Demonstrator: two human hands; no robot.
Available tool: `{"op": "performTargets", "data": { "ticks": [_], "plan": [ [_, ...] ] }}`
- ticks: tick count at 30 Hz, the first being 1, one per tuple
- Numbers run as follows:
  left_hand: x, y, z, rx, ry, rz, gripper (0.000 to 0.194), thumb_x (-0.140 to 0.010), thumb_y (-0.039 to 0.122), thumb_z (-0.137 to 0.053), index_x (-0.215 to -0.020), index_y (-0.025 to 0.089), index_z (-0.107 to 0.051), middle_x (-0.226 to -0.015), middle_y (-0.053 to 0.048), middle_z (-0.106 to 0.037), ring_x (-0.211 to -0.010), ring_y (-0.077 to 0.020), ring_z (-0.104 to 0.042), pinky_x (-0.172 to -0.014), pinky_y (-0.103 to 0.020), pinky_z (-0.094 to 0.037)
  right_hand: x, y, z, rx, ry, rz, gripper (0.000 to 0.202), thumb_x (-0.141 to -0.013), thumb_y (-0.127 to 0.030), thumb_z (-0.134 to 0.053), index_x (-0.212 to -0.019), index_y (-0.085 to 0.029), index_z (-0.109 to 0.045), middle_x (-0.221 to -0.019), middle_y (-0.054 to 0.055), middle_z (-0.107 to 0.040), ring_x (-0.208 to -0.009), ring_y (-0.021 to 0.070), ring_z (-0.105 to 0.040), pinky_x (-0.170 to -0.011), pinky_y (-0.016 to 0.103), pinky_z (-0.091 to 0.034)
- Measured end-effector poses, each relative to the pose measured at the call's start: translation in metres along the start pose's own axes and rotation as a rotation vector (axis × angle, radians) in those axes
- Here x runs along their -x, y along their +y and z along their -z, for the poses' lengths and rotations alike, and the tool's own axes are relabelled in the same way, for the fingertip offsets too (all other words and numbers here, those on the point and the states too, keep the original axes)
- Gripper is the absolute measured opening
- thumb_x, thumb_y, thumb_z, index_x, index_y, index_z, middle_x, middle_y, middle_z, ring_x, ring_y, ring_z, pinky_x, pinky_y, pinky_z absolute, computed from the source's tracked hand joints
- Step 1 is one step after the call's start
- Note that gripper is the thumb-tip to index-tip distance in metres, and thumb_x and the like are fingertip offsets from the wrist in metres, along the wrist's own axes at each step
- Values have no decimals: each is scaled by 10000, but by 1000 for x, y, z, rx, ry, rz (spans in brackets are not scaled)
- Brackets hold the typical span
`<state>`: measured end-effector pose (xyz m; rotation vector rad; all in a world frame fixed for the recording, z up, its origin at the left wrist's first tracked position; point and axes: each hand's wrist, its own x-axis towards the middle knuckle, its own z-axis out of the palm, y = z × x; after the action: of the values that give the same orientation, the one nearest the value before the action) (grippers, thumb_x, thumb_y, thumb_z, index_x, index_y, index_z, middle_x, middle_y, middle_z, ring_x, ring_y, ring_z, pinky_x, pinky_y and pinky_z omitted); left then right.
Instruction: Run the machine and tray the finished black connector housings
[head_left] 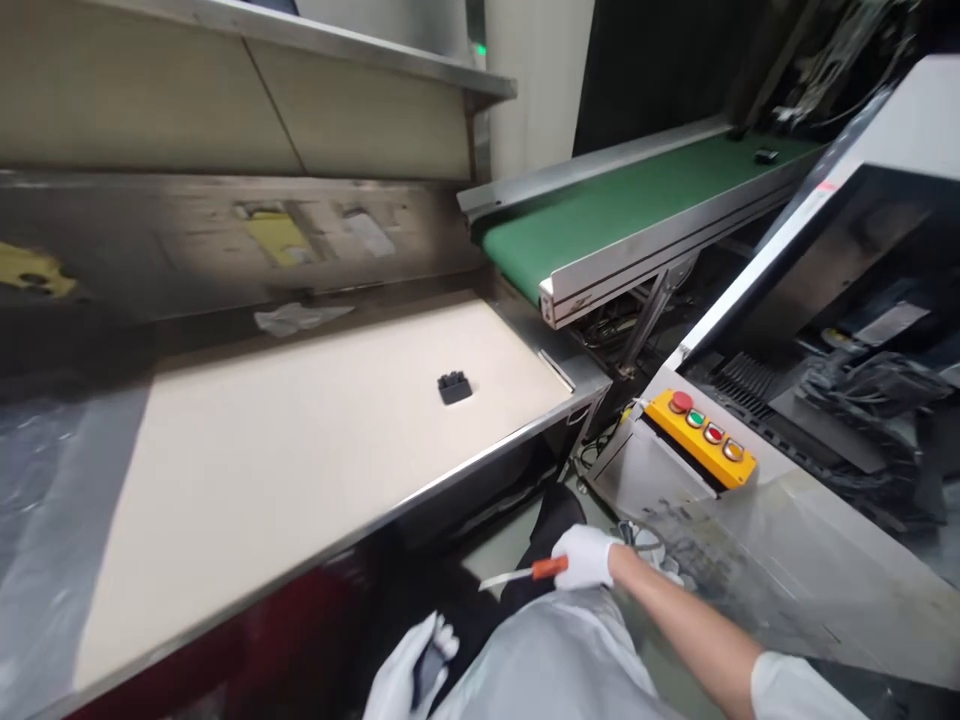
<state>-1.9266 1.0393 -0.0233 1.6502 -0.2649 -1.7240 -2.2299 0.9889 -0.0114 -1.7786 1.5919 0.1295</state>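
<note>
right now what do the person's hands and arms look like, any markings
The right hand wears a white glove ending at the wrist; the forearm is bare up to a pale sleeve. The left hand has a white glove too, its arm out of frame. No markings show.

Two hands, one orange-handled tool, one green conveyor, one control box, four buttons

From the middle of the view, a green conveyor belt stretches between one and two o'clock. At three stands a dark-fronted machine; toward four, a yellow control box — red, green and orange buttons in a row. A metal shelf crosses eleven o'clock — and a small green light shows at twelve.
</note>
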Motion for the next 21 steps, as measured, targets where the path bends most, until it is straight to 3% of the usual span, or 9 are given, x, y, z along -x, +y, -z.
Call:
{"op": "performTargets", "data": {
  "ticks": [3,6,9,12,15,17,19,21],
  "plan": [
    [8,2,-17,286,-32,132,165,-904,70,-658,-1039,150,-708,-1051,-92,-765,-880,-173,-788,-681,-195,-633,3,33,27,-192,231,16,102,-692,-269,-661,-631,-187,-669,-571,-11,-597,-578,159,-553,-614,279,-420],
    [20,12,-38,392,-176,187,182,-909,29,-619,-1036,116,-716,-1062,-128,-750,-928,-206,-785,-755,-250,-671,3,63,65,-420,539,-7,307,-830,-418,-640,-934,-158,-766,-845,47,-752,-770,196,-661,-742,305,-510],
    [32,24,-57,399,-277,185,247,-846,-53,-593,-978,99,-735,-1031,-108,-736,-963,-238,-778,-841,-306,-688,-12,79,100,-611,801,-9,545,-831,-548,-682,-1182,-136,-746,-1103,108,-783,-975,234,-710,-879,348,-554],
    [40,33,-73,334,-338,91,224,-818,-48,-652,-954,101,-750,-1038,-89,-724,-980,-240,-767,-956,-365,-675,-45,83,120,-782,993,5,642,-794,-568,-712,-1267,-135,-717,-1222,121,-764,-1067,239,-715,-972,369,-552],
    [47,44,-88,221,-377,-14,220,-813,49,-780,-1018,120,-744,-1009,-88,-718,-961,-223,-761,-984,-363,-657,-79,86,117,-895,1052,-32,624,-755,-472,-713,-1272,-122,-709,-1214,115,-768,-1080,243,-713,-1016,389,-544],
    [54,57,-99,158,-381,-136,307,-800,137,-843,-1081,144,-720,-965,-66,-711,-940,-214,-763,-956,-342,-652,-93,90,101,-913,1027,-84,567,-709,-397,-713,-1211,-133,-733,-1143,102,-782,-1062,260,-708,-1053,426,-525],
    [58,79,-114,33,-375,-360,361,-819,253,-856,-1129,168,-692,-912,-37,-706,-872,-194,-758,-886,-328,-647,-97,95,75,-916,1002,-152,542,-688,-367,-694,-1185,-153,-739,-1126,103,-781,-1080,281,-696,-1101,472,-491],
    [56,109,-134,-183,-339,-678,347,-851,332,-825,-1133,183,-688,-896,-27,-721,-826,-180,-740,-855,-332,-627,-91,100,41,-933,969,-220,533,-686,-368,-663,-1170,-157,-736,-1158,127,-772,-1121,297,-686,-1139,501,-460]
  ]
}}
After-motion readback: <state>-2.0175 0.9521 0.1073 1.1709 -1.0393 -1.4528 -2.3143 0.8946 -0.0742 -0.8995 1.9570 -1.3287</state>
